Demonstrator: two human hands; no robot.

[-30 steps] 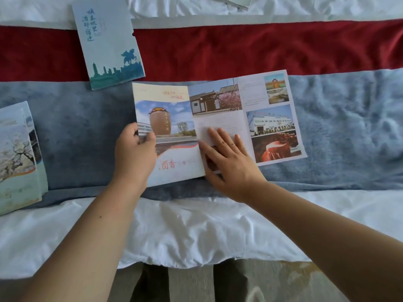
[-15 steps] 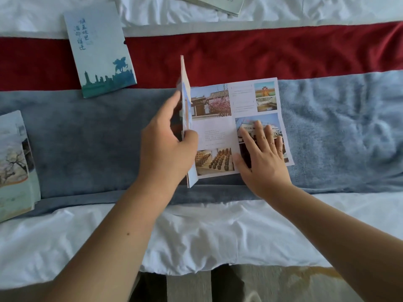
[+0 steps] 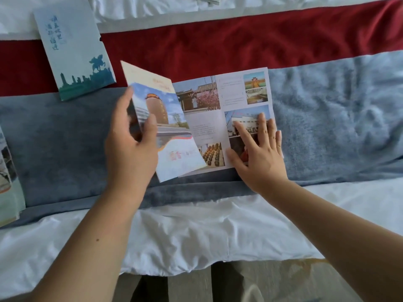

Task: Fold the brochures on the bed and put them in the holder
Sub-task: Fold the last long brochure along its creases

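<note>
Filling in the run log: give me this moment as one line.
phase: fold underway | left hand: pinches brochure left panel, raised | right hand: flat on right panel

Single head-worn, wide-angle view. I look forward and steeply down over the near edge of the bed [image 3: 196, 232] from close range. Both forearms enter from the bottom corners. The left hand [image 3: 128, 147] and right hand [image 3: 259, 158] meet the brochure [image 3: 209, 125] near frame centre. The floor [image 3: 189, 286] fills the bottom strip.
</note>
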